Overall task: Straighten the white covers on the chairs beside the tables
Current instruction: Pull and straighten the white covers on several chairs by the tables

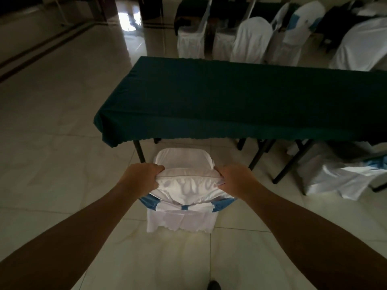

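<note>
Both hands are on the chair at lower centre of the frame. The left hand [140,176] has its fingers [157,164] curled tight over the left top corner of the white cover [186,186], and the right hand [235,177] is clamped the same way on the right top corner, so the fabric is bunched and wrinkled between the two fists. The chair sits just in front of the near edge of the tabletop [230,101], which is draped in a dark green cloth, with the seat partly tucked towards the black table legs.

A blue sash [222,204] wraps around the back of the cover below the hands, tied in the middle with white ends hanging down. The hem of the cover reaches close to the glossy tiled floor [52,122].

At right of the frame, half under the tabletop, another covered chair [335,176] looks slumped and messy, its white fabric spread on the floor. A row of more covered chairs [253,40] lines up along the upper right, behind the tabletop. The room is pretty dim overall.
</note>
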A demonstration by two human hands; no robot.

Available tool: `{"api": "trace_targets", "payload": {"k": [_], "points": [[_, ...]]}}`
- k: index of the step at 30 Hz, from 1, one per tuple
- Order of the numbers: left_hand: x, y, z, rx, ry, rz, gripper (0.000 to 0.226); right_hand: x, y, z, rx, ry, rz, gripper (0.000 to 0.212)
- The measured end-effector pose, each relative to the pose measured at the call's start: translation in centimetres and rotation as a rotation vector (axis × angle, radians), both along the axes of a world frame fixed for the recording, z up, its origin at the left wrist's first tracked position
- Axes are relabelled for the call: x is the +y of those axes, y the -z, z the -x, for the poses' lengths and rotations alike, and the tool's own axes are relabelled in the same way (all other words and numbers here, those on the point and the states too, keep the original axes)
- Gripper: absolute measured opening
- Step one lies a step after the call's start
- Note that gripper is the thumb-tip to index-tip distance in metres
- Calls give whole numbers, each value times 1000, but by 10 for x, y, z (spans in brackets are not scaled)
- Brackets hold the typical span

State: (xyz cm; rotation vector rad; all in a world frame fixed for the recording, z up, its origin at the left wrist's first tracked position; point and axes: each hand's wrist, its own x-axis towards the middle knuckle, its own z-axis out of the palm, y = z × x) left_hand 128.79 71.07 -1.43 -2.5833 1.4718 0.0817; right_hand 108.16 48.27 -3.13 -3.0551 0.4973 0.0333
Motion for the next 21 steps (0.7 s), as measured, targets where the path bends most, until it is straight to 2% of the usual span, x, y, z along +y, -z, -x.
{"api": "trace_targets", "payload": {"k": [12,21], "points": [[-97,6,-12,6,-32,22,53,-95,7,-9,-34,22,59,47],[-153,7,-62,11,0,106,48,-150,-1,-53,-66,65,128,36]]}}
